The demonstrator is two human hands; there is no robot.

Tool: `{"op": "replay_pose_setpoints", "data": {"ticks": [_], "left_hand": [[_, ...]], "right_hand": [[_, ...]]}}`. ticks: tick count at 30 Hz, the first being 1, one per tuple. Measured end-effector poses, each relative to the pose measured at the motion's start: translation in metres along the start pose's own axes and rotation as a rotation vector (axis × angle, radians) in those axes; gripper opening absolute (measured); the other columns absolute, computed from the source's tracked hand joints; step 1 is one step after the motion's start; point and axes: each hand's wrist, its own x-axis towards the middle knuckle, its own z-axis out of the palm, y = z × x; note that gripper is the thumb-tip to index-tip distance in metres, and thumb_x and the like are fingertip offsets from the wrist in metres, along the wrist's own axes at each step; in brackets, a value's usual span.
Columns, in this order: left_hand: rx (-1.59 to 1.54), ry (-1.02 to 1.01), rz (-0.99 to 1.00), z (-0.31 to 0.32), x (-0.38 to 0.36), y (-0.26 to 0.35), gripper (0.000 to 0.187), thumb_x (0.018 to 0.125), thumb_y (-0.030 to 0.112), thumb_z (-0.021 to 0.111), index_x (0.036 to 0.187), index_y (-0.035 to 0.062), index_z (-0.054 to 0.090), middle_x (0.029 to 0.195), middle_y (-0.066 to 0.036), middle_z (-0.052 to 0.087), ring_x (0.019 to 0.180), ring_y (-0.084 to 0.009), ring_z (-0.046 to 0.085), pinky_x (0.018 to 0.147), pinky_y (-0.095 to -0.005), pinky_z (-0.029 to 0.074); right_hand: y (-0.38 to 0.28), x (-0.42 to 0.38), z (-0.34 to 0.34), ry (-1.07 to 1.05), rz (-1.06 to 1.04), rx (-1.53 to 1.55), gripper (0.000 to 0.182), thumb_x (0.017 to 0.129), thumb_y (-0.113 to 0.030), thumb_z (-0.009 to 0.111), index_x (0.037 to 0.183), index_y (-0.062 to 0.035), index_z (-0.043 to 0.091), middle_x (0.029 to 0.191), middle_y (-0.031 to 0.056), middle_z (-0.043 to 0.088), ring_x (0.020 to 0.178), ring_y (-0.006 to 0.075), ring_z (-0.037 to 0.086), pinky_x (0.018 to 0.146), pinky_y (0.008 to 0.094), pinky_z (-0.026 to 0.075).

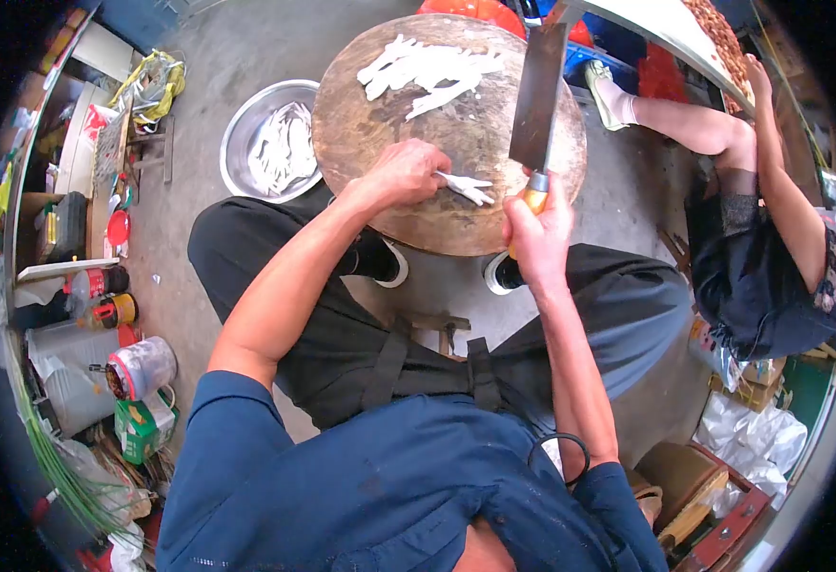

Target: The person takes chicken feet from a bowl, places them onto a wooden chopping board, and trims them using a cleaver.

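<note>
My right hand [542, 227] is wrapped round the yellow handle of a cleaver [538, 95], whose broad blade points up and away over the right side of a round wooden chopping block [380, 205]. My left hand [406, 173] is closed on a pale chicken foot [467, 187], its toes spread toward the right, low over the block. Part of that foot is hidden by my fingers. Toward the block's far side lies a loose pile of white chicken feet [428, 69]. A metal basin [237, 143] left of the block holds more white pieces [283, 148].
At the right, another person's bare leg [685, 126] and arm [778, 172] are close to a white-edged tray [661, 29] of brown pieces. Shelves with jars [143, 367] line the left. A green box [144, 427] stands on the floor. Silvery plastic bags [752, 434] lie lower right.
</note>
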Motion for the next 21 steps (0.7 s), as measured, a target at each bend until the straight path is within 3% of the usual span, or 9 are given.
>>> {"op": "replay_pose_setpoints", "data": {"ticks": [3, 6, 8, 10, 14, 17, 21], "left_hand": [[0.016, 0.012, 0.027, 0.004, 0.001, -0.004, 0.022, 0.080, 0.019, 0.065, 0.097, 0.0073, 0.072, 0.095, -0.016, 0.070, 0.095, -0.0358, 0.065, 0.081, -0.0460, 0.051], [0.032, 0.033, 0.073, 0.012, 0.002, -0.014, 0.021, 0.080, 0.019, 0.065, 0.096, 0.0070, 0.072, 0.094, -0.016, 0.069, 0.094, -0.0362, 0.065, 0.081, -0.0462, 0.051], [0.025, 0.029, 0.079, 0.012, 0.003, -0.018, 0.021, 0.079, 0.018, 0.065, 0.096, 0.0066, 0.071, 0.094, -0.016, 0.069, 0.094, -0.0365, 0.064, 0.081, -0.0463, 0.051], [0.004, 0.095, 0.171, 0.013, 0.001, -0.026, 0.021, 0.078, 0.017, 0.067, 0.096, 0.0055, 0.071, 0.093, -0.016, 0.069, 0.092, -0.0353, 0.065, 0.079, -0.0452, 0.052], [-0.046, 0.000, 0.149, -0.007, 0.000, -0.033, 0.021, 0.077, 0.016, 0.068, 0.095, 0.0045, 0.071, 0.092, -0.016, 0.069, 0.089, -0.0340, 0.066, 0.077, -0.0435, 0.052], [-0.042, -0.014, 0.046, -0.025, 0.001, -0.038, 0.021, 0.079, 0.019, 0.069, 0.094, 0.0041, 0.072, 0.090, -0.015, 0.070, 0.086, -0.0296, 0.067, 0.075, -0.0399, 0.051], [-0.231, 0.251, -0.056, -0.049, 0.023, -0.041, 0.017, 0.082, 0.020, 0.064, 0.091, 0.0085, 0.073, 0.086, -0.017, 0.070, 0.086, -0.0346, 0.067, 0.076, -0.0431, 0.052]], "right_hand": [[0.038, 0.007, 0.003, -0.156, 0.259, -0.232, 0.029, 0.080, -0.010, 0.057, 0.106, 0.0017, 0.055, 0.061, 0.0055, 0.054, 0.048, 0.0153, 0.057, 0.045, 0.0323, 0.046], [0.035, 0.007, -0.002, -0.117, 0.182, -0.378, 0.034, 0.079, -0.010, 0.057, 0.111, 0.0020, 0.055, 0.061, 0.0063, 0.055, 0.048, 0.0168, 0.059, 0.044, 0.0333, 0.046], [0.041, 0.008, -0.005, -0.130, 0.183, -0.348, 0.036, 0.079, -0.008, 0.058, 0.114, 0.0012, 0.055, 0.062, 0.0041, 0.055, 0.046, 0.0135, 0.056, 0.042, 0.0300, 0.044], [0.041, 0.006, -0.007, -0.162, 0.259, -0.094, 0.037, 0.079, -0.006, 0.060, 0.115, 0.0005, 0.054, 0.063, 0.0014, 0.055, 0.046, 0.0103, 0.053, 0.042, 0.0276, 0.043], [0.038, 0.010, -0.010, -0.160, 0.316, -0.080, 0.038, 0.080, -0.005, 0.060, 0.117, -0.0010, 0.053, 0.064, -0.0005, 0.053, 0.045, 0.0088, 0.050, 0.042, 0.0273, 0.043], [0.028, 0.011, -0.016, -0.160, 0.380, 0.129, 0.037, 0.081, -0.003, 0.059, 0.117, -0.0031, 0.052, 0.064, 0.0003, 0.052, 0.045, 0.0093, 0.048, 0.040, 0.0266, 0.040], [0.020, 0.015, -0.029, -0.160, 0.282, 0.102, 0.033, 0.082, -0.002, 0.056, 0.114, -0.0025, 0.052, 0.063, 0.0007, 0.052, 0.044, 0.0098, 0.048, 0.040, 0.0260, 0.041]]}}
